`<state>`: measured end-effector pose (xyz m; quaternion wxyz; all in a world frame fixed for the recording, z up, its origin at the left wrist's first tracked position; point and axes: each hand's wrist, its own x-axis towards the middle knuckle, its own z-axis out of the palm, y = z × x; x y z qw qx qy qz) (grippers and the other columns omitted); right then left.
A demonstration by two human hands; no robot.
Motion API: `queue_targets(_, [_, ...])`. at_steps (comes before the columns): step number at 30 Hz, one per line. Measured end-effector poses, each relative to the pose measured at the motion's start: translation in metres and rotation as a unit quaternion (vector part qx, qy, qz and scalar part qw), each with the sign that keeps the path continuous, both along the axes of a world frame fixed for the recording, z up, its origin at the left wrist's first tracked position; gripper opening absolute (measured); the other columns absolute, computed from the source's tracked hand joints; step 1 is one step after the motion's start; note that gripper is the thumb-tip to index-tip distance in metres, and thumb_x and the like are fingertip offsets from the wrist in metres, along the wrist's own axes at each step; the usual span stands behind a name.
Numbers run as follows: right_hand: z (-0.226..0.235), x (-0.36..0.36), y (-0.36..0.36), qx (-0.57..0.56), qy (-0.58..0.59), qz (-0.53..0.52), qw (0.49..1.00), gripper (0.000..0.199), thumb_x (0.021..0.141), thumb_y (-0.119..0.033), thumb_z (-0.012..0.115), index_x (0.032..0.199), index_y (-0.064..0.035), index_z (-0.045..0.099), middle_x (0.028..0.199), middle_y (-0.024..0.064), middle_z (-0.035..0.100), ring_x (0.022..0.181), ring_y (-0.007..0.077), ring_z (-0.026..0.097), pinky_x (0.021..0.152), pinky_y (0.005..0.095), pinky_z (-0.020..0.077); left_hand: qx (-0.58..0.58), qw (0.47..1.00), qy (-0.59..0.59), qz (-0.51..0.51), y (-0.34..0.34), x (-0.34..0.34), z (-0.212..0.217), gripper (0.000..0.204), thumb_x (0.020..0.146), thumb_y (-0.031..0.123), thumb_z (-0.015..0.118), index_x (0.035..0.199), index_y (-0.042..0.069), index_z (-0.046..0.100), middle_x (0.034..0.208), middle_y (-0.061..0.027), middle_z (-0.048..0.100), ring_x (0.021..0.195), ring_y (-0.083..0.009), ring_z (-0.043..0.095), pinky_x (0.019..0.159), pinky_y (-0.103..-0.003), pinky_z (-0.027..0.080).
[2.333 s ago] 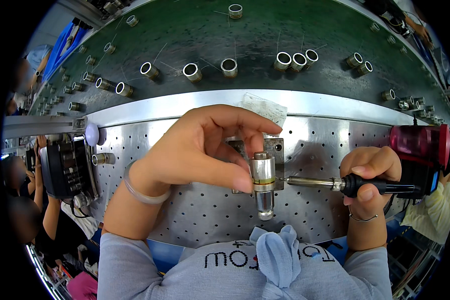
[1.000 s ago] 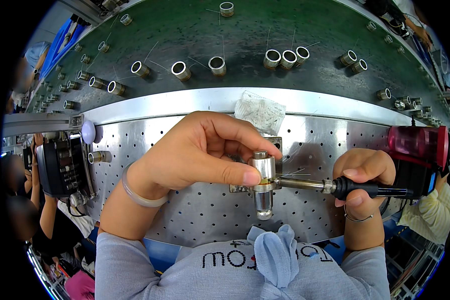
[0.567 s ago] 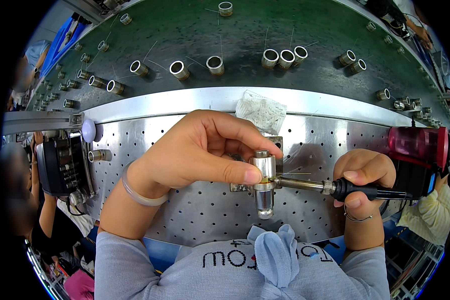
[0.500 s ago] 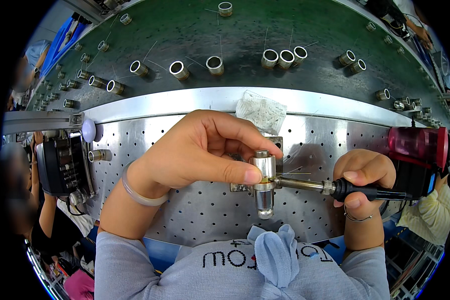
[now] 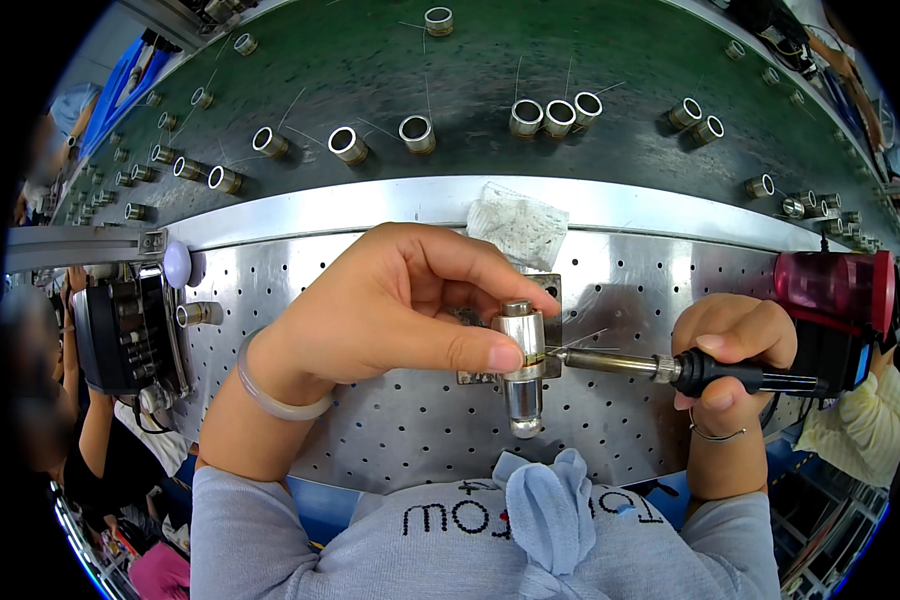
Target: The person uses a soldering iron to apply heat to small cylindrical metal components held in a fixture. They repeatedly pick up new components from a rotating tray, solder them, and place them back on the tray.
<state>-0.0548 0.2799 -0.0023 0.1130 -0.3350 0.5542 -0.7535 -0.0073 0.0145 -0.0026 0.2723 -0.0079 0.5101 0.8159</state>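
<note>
The left hand pinches a small metal cylinder between thumb and forefinger, standing it upright on a little bracket on the perforated metal bench. The right hand has its fingers wrapped around a soldering iron, whose tip touches the cylinder's right side. Compared with two seconds ago, almost nothing has moved: the tip stays on the same spot, so the joint seems still in progress. More rings lie on the green belt beyond.

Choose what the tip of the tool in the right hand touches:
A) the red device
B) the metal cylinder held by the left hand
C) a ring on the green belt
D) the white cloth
B: the soldering iron in the right hand has its tip at the side of the metal cylinder, which the left hand holds.
</note>
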Motion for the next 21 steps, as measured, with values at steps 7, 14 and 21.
queue_targets(7, [0.0005,0.0002,0.0006,0.009,-0.025,0.020,0.999,0.029,0.065,0.001,0.075,0.088,0.0031,0.057,0.065,0.0092,0.058,0.050,0.0158,0.053,0.048,0.0250,0.0403,-0.002,1.000,0.005,-0.006,0.0013,-0.0012,0.0003,0.039,0.066,-0.003,0.072,0.103,-0.009,0.061,0.088,-0.0095,0.060,0.081,-0.0140,0.059,0.073,-0.023,0.050])
queue_targets(14, [0.0010,0.0012,-0.0007,0.014,-0.040,0.015,0.999,0.028,0.064,0.004,0.073,0.088,0.0036,0.058,0.065,0.0095,0.059,0.050,0.0154,0.054,0.047,0.0245,0.0399,-0.014,1.000,0.004,-0.002,0.0033,-0.0010,0.0023,0.038,0.067,-0.003,0.070,0.104,-0.009,0.060,0.090,-0.0098,0.061,0.083,-0.0150,0.060,0.075,-0.024,0.051])
queue_targets(21, [0.0043,0.0029,0.0010,0.042,-0.005,-0.026,0.999,0.026,0.067,-0.002,0.074,0.084,0.0016,0.055,0.064,0.0087,0.058,0.049,0.0144,0.054,0.046,0.0242,0.0408,-0.017,1.000,-0.012,0.006,0.0053,-0.0003,0.0055,0.040,0.067,-0.002,0.070,0.105,-0.009,0.060,0.093,-0.0108,0.062,0.086,-0.0155,0.061,0.077,-0.026,0.050])
